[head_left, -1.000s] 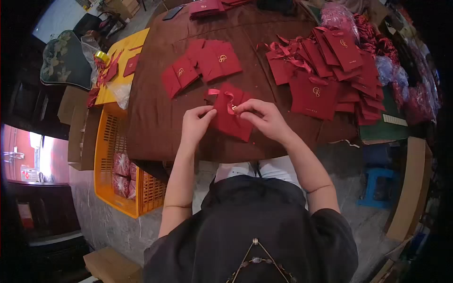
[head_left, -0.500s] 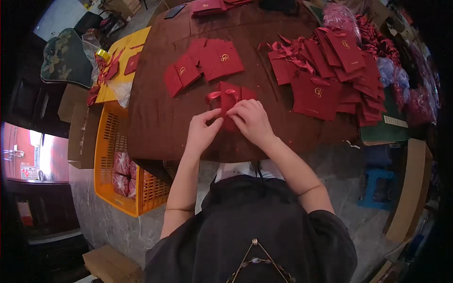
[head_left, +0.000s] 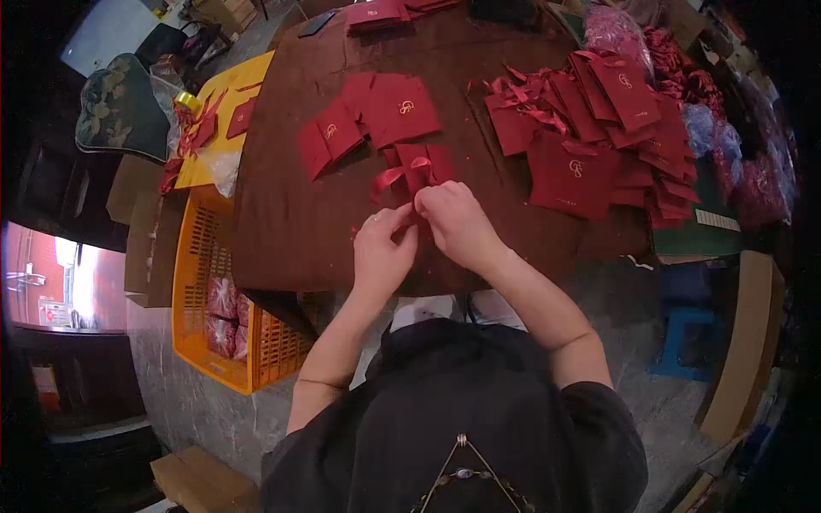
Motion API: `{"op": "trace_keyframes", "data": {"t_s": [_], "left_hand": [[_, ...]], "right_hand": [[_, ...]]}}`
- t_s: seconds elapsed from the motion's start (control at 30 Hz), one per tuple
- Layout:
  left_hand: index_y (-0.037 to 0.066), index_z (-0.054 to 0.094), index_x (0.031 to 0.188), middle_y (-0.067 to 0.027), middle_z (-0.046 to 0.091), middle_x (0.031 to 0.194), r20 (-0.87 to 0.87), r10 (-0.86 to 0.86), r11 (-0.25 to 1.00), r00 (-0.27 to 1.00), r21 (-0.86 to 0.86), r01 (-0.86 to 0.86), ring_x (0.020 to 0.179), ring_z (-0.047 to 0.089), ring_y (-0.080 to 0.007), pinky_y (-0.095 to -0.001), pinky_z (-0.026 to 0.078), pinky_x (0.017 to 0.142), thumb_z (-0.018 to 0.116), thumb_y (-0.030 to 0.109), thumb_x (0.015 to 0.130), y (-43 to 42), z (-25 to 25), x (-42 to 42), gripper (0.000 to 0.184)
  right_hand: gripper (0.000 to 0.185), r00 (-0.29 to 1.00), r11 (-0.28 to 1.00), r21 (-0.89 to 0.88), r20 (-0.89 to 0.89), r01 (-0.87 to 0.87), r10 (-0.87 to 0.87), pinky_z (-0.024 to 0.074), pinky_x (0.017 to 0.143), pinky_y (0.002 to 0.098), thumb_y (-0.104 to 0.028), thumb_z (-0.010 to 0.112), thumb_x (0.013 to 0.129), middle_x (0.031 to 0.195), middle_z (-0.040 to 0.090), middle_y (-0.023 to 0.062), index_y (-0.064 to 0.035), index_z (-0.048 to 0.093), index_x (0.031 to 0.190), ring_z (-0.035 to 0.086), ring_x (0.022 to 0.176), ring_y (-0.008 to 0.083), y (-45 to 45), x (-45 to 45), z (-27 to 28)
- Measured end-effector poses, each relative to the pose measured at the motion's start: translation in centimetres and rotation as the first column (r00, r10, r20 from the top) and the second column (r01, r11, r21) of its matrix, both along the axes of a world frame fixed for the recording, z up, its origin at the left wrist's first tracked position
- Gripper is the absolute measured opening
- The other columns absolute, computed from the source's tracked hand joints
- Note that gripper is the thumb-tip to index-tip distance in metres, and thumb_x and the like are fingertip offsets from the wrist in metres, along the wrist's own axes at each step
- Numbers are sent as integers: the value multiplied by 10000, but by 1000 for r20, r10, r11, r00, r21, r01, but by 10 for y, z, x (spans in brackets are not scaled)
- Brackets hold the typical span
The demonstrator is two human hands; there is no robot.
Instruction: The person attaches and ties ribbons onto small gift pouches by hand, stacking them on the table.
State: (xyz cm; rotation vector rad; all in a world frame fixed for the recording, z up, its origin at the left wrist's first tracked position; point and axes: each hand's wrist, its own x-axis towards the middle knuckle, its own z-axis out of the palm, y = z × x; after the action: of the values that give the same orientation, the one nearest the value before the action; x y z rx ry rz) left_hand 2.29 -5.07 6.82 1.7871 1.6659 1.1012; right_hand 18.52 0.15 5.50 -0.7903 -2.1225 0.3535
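A small red gift bag (head_left: 434,159) lies on the brown cloth before me, with a shiny red ribbon (head_left: 389,178) looped at its left and middle. Both hands meet at its near end. My right hand (head_left: 457,224) is closed in a pinch at the bag's near edge. Close beside it, my left hand (head_left: 385,252) has its thumb and forefinger together at the same edge; the fingertips partly hide what they grip. Just beyond lie flat red bags (head_left: 402,109) with gold print, another red bag (head_left: 329,137) to their left.
A heap of red bags with ribbons (head_left: 573,171) covers the table's right side. More red bags (head_left: 376,13) and a dark phone (head_left: 316,24) lie at the far edge. An orange crate (head_left: 214,355) with wrapped red packs stands left, below a yellow surface (head_left: 244,77).
My hands have drawn slightly nearer to me and lower on the gift bag. The left hand has shifted right, closer to the right hand, and more of the bag shows.
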Motion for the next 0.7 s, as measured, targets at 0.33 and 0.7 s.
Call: {"op": "trace_keyframes", "data": {"t_s": [0.33,0.7], "left_hand": [[10,740,1053,-147,673,883,123,-126,992,984,5,126,835,663,-321,-375,525,750,668,50,870,2,0,-11,201],[-1,693,958,-146,656,910,-41,-107,958,993,265,114,799,659,-332,-384,525,687,679,17,851,7,7,13,110]], "right_hand": [[276,964,906,-407,-266,-114,2,510,763,407,-29,717,817,892,642,130,-34,501,988,654,878,324,-3,19,2],[980,980,978,-64,-15,199,-201,461,1028,466,-69,832,667,1598,280,223,-108,336,1512,526,1271,416,-23,36,-37]]}}
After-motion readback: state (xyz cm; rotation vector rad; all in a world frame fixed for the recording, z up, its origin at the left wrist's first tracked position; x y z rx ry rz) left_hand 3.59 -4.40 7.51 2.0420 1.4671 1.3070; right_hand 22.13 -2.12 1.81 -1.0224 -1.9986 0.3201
